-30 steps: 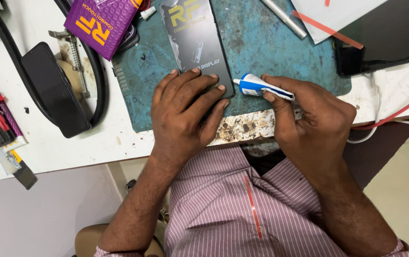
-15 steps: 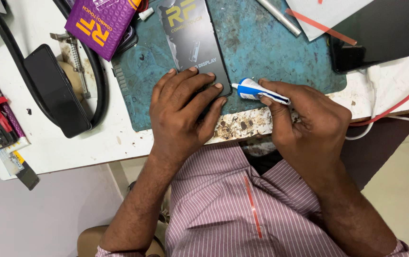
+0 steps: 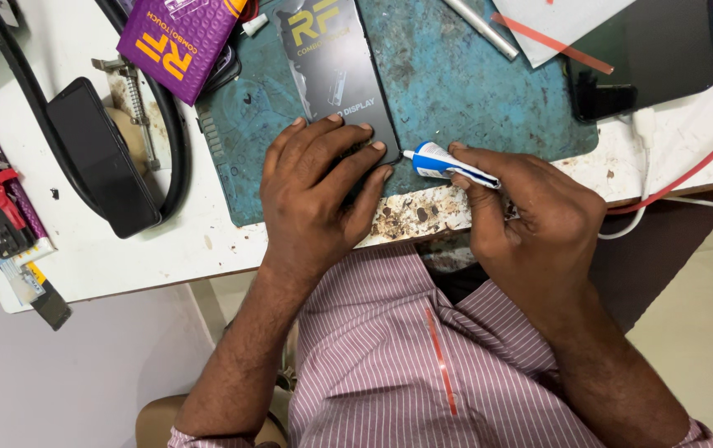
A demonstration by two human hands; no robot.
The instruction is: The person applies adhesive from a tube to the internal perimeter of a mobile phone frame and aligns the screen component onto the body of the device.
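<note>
While your left hand (image 3: 319,191) is pressing flat on the dark display panel (image 3: 336,66) on the teal mat (image 3: 473,99), your right hand (image 3: 531,220) is gripping a small glue tube (image 3: 448,163) beside it; squeezing hard could smear adhesive across the panel.

Phone repair workshop bench. White worktop (image 3: 166,249), stained and chipped at the near edge, with a worn teal repair mat (image 3: 473,91) in the middle. Dark display panel (image 3: 336,62) lies on the mat, purple parts box (image 3: 178,37) at far left, black phone (image 3: 103,158) on the left, another phone (image 3: 655,54) far right with a white cable (image 3: 647,141). Small tools (image 3: 0,207) at the left edge, metal tweezers (image 3: 481,29) far on the mat.
</note>
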